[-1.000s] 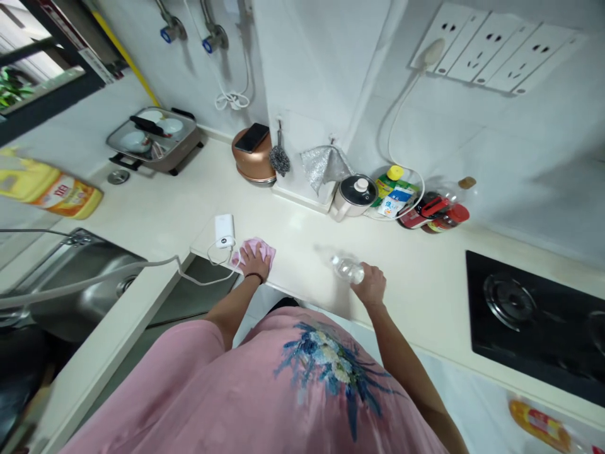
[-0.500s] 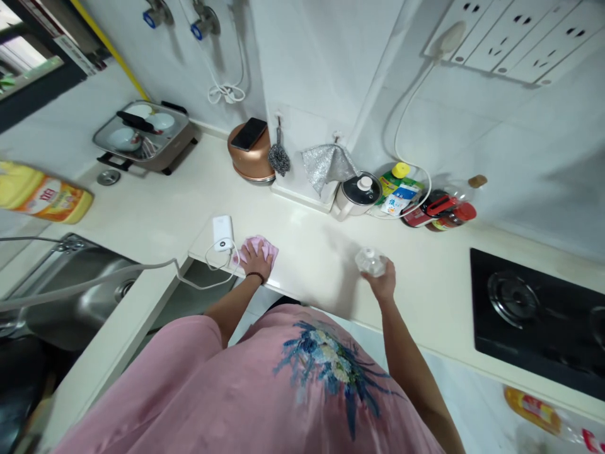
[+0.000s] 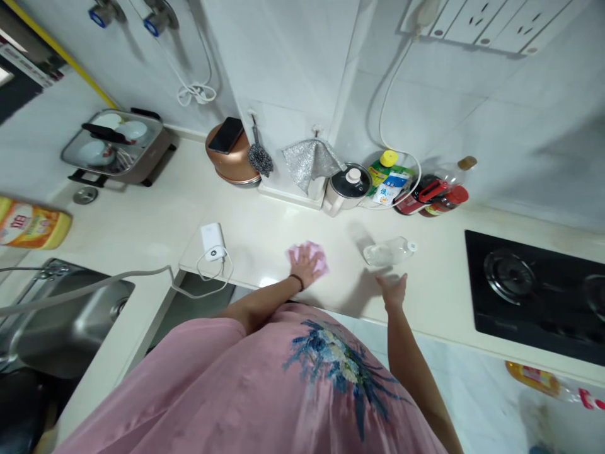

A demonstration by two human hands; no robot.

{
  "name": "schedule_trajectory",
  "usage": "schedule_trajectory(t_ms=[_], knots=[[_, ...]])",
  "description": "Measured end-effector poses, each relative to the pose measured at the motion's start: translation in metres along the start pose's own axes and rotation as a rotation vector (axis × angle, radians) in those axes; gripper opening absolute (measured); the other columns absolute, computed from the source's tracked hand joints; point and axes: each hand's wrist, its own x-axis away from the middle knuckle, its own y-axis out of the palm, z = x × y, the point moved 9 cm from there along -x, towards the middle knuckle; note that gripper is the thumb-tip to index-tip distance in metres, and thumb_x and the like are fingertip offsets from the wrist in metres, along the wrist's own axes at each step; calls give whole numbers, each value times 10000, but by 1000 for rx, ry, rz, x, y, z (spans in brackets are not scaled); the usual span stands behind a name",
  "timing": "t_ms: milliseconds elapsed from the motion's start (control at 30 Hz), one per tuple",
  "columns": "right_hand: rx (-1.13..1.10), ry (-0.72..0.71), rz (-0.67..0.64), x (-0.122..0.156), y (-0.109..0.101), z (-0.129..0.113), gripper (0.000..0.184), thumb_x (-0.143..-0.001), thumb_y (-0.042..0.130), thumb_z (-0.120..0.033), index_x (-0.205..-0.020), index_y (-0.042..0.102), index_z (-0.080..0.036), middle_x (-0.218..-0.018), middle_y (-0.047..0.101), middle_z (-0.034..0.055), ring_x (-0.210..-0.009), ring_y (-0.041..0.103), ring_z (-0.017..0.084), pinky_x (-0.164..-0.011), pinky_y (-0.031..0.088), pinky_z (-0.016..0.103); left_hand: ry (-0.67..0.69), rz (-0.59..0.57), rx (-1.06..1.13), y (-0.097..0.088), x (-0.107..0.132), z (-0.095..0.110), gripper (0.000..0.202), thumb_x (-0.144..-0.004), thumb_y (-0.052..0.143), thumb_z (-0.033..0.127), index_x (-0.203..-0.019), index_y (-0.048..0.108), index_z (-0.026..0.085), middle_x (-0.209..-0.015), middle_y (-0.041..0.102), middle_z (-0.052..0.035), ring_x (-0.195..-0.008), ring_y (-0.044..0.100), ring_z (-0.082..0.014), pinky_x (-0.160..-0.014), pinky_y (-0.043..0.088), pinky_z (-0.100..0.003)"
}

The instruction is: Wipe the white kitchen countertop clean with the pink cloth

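Note:
My left hand [image 3: 305, 266] presses a pink cloth [image 3: 317, 255] onto the counter, its fingers spread flat over it. A dark band circles that wrist. My right hand [image 3: 392, 291] is open, thumb and fingers apart, just in front of a clear plastic bottle [image 3: 390, 252] with a white cap. This bottle is on its side, with the cap towards the right. A narrow gap shows between it and the fingers; whether it rests fully on the counter I cannot tell.
A white power bank [image 3: 212, 241] with a looped cable lies at left, near the sink [image 3: 80, 328]. Along the wall stand a copper-coloured pot [image 3: 231, 157] with a phone on top, a lidded small pot [image 3: 347, 189] and sauce bottles [image 3: 439, 200]. A black stove [image 3: 543, 290] is at right.
My left hand has slid the pink cloth to the right, away from the power bank. My right hand has let go of the bottle, which has tipped over towards the right. The view has shifted.

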Motion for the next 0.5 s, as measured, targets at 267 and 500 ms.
schedule_trajectory(t_ms=[267,500], knots=[[352,153,-145,59,-38,86,848,-764,687,-625,-1404,539,-89,-1451,551,326,-1409,517,498,-1186,416,644,557,-34,-75,49,-5,121,721,-989,613,572,-1674,478,396,-1840,214,-53,-1710,114,-354,-1330,-18,-711],[463,127,-208,59,-30,80,979,-817,621,-702,-1497,458,-16,-1515,475,365,-1436,465,520,-1167,409,658,261,-43,-7,-7,-107,94,802,-980,590,583,-1726,383,374,-1865,78,-59,-1717,5,-375,-1302,-119,-734]])
